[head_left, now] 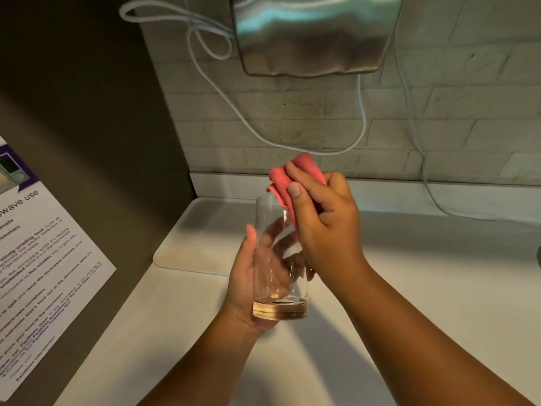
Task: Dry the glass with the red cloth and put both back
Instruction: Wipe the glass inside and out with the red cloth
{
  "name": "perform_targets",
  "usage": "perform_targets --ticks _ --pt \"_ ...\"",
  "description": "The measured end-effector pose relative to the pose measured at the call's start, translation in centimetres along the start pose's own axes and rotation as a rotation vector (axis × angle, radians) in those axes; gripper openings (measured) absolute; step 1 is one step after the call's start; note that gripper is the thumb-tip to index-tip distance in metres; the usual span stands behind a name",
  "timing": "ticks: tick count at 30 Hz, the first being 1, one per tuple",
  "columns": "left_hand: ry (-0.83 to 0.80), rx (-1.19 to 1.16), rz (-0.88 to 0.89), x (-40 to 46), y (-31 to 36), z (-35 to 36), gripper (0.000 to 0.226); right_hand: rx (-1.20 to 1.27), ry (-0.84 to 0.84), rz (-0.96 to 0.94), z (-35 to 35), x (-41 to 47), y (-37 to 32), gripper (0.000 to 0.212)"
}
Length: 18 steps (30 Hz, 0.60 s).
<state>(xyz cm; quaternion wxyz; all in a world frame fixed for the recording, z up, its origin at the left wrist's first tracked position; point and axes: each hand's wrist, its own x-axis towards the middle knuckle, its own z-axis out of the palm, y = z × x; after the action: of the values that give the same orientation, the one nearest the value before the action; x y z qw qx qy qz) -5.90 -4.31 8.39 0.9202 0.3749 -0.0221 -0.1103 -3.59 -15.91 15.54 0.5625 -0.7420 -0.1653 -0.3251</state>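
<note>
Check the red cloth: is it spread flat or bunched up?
Bunched up. The red cloth is crumpled in the right hand, pressed at the rim of the glass that the left hand holds.

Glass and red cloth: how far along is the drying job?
Done: both are picked up; the left hand grips the glass upright above the counter. In hand: the right hand holds the bunched red cloth against the glass's rim and upper side, so wiping looks underway. Whether the glass is dry cannot be told. Left: finish wiping, then set both back down.
</note>
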Motion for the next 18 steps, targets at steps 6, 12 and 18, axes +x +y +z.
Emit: perform_targets --ticks 6,12,18 --pt "-0.139 -0.104 -0.064 -0.4 0.4 -0.4 0.075 0.09 0.032 0.214 -0.7 0.5 2.2 0.031" --pt "-0.23 0.005 -0.042 -0.1 1.6 -0.4 0.083 0.068 0.004 0.37 -3.8 -1.7 5.6 0.029" --pt "-0.141 0.092 -0.06 0.0 2.4 -1.5 0.11 0.082 0.007 0.413 -6.7 -4.2 6.5 0.024"
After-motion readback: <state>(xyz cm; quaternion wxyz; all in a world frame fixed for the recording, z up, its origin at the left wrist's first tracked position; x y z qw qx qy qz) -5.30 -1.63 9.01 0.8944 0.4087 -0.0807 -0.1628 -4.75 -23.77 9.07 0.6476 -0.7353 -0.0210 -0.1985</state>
